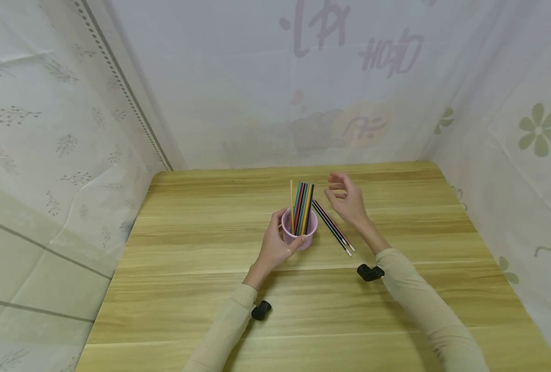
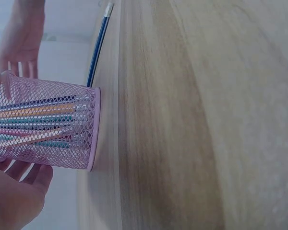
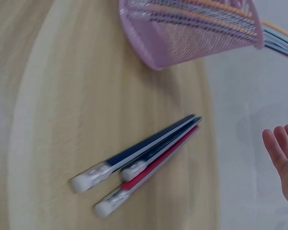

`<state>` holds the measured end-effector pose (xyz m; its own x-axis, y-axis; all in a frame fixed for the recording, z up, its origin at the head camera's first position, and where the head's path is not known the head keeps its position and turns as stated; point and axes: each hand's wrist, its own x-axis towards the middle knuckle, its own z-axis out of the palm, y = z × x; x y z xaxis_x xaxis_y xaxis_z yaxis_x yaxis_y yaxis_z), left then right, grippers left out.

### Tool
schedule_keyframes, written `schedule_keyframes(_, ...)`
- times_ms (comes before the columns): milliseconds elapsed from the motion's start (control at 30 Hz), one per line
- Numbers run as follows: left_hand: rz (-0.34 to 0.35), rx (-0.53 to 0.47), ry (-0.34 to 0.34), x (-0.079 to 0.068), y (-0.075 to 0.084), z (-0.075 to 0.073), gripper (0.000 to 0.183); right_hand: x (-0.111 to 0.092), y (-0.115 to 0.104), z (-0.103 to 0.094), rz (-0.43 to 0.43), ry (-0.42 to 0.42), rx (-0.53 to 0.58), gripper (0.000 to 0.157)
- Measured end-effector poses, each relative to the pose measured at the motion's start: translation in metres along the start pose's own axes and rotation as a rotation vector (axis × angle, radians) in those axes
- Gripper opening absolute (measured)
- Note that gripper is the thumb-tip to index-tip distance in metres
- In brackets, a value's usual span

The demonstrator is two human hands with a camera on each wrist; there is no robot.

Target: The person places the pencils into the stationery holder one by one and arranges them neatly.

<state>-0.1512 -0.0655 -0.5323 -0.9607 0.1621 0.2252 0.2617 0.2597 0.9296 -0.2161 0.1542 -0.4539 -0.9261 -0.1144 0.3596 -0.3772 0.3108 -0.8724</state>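
A pink mesh pencil cup (image 2: 53, 86) stands near the middle of the table, holding several coloured pencils (image 1: 304, 201). My left hand (image 1: 275, 245) grips it, thumb across the near side and fingers round the left. In the left wrist view the fingers (image 2: 36, 177) wrap the mesh wall. To the right of the cup lie three loose pencils, two dark ones (image 3: 144, 146) and a red one (image 3: 158, 163), white eraser ends pointing toward me. Above their far ends hovers my right hand (image 1: 347, 201), its fingers loosely bent and holding nothing.
The wood-grain table (image 1: 187, 289) reaches back to a pale printed curtain (image 1: 238, 88). Patterned curtains also hang at the left and right sides. A black wrist mount (image 1: 261, 310) sits by the left sleeve, and another black mount (image 1: 370, 272) by the right.
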Motion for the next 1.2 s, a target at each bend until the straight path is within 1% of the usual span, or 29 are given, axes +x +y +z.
schedule_keyframes(133, -0.008, -0.001, -0.003, 0.0, 0.001, 0.0, 0.086, -0.005, 0.008, -0.002, 0.043, -0.034, -0.032, 0.048)
schedule_keyframes(367, -0.005, -0.016, -0.001, -0.001, 0.001, 0.0, 0.086, -0.007, 0.067, -0.002, 0.055, -0.066, -0.098, 0.049)
schedule_keyframes(567, -0.004, -0.005, 0.0, -0.001, 0.0, -0.001, 0.086, -0.013, 0.08, -0.002, 0.117, -0.157, -0.117, 0.054)
schedule_keyframes(667, -0.005, 0.0, 0.0, -0.001, 0.001, -0.001, 0.086, -0.016, 0.086, -0.001, 0.135, -0.188, -0.129, 0.055)
schedule_keyframes(933, 0.003, -0.006, 0.0, 0.0, -0.001, 0.0, 0.085, -0.022, 0.096, 0.0, 0.162, -0.234, -0.175, 0.054)
schedule_keyframes(1200, -0.002, -0.003, -0.003, 0.0, -0.001, 0.0, 0.086, -0.024, 0.1, 0.001, 0.153, -0.241, -0.221, 0.053)
